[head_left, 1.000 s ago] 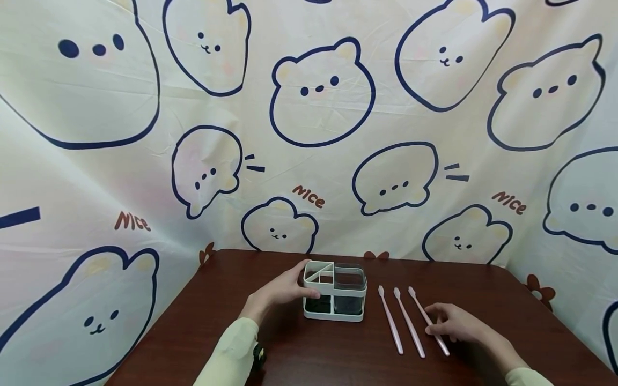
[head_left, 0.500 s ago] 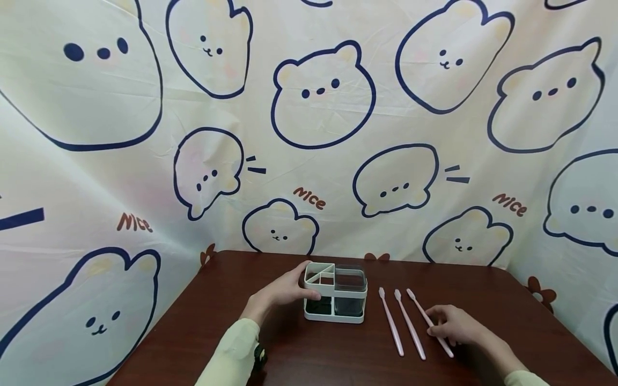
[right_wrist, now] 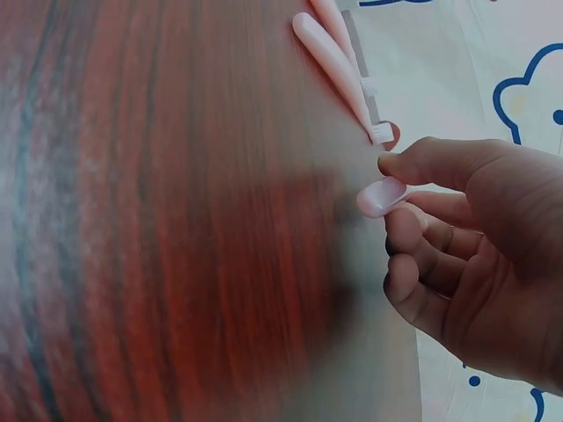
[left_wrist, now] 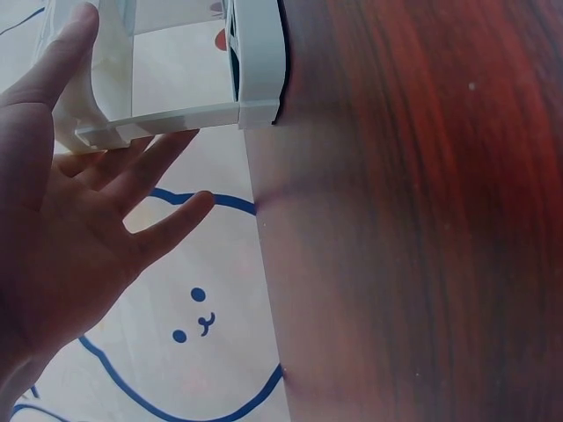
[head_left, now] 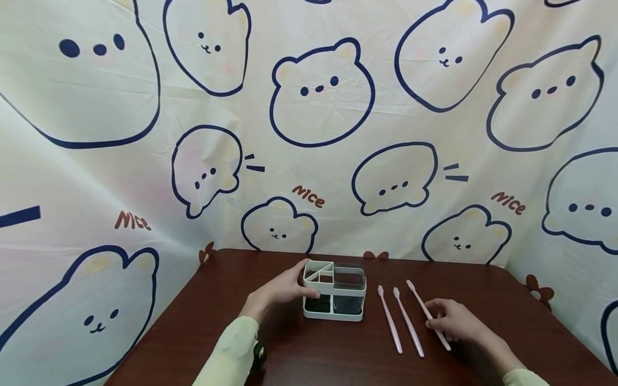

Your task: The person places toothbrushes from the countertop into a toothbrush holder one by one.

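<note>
My left hand point(head_left: 281, 288) grips the left side of a pale, several-compartment toothbrush holder point(head_left: 348, 293), thumb on the front and fingers behind. In the left wrist view, the thumb lies along the holder's frame point(left_wrist: 180, 117). With thumb and fingers, my right hand point(head_left: 457, 320) pinches the handle of the rightmost pink toothbrush point(head_left: 418, 298), bristle head pointing away from me. In the right wrist view its handle end point(right_wrist: 381, 199) shows between thumb and fingers. Two more pink toothbrushes, a middle one point(head_left: 408, 321) and a left one point(head_left: 389, 320), lie side by side on the table.
The dark brown wooden table point(head_left: 333, 354) carries the holder and toothbrushes. A pale curtain point(head_left: 328, 177) with cartoon animal outlines hangs behind the table and along both sides. A dark band point(head_left: 259, 355) is on the left wrist.
The right hand has raised the rightmost toothbrush slightly, its bristle head shifting up and away. The left hand, the holder and the other two toothbrushes stay in place.
</note>
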The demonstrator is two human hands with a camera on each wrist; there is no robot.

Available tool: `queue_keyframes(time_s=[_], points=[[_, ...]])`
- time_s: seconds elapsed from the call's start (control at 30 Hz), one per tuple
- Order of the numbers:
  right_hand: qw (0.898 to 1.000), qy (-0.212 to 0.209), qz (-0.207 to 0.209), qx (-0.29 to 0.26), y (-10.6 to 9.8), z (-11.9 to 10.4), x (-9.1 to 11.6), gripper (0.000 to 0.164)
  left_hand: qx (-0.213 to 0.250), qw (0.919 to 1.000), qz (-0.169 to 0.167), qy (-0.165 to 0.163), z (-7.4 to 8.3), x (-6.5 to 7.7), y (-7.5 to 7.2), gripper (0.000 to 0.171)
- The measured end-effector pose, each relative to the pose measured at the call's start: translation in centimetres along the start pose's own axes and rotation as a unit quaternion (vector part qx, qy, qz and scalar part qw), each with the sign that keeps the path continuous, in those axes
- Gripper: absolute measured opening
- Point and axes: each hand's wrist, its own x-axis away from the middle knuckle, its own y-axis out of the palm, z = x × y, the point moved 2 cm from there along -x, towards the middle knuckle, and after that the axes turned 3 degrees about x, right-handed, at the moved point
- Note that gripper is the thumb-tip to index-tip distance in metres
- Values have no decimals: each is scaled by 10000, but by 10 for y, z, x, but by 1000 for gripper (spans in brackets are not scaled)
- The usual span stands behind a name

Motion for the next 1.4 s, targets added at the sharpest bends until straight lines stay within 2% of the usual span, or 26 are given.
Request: queue_keyframes(time_s=[0.5,0.63,0.83,1.1,1.4], points=[[9992,62,376,96,0,-16,-3,50,-57,10000,-12,14,-1,1,0,97],[9981,-12,602,131,0,-23,-3,48,-173,9998,29,-8,-1,1,-1,97],[9930,-238,1086,394,-3,-36,-3,45,-144,9999,29,51,-1,1,-1,96],[9897,-426,1265,507,-7,-49,-4,46,-114,9999,-10,73,1,1,-1,97],[9764,-760,1781,960,-7,-67,-6,46,-137,9999,-43,93,2,1,-2,96]])
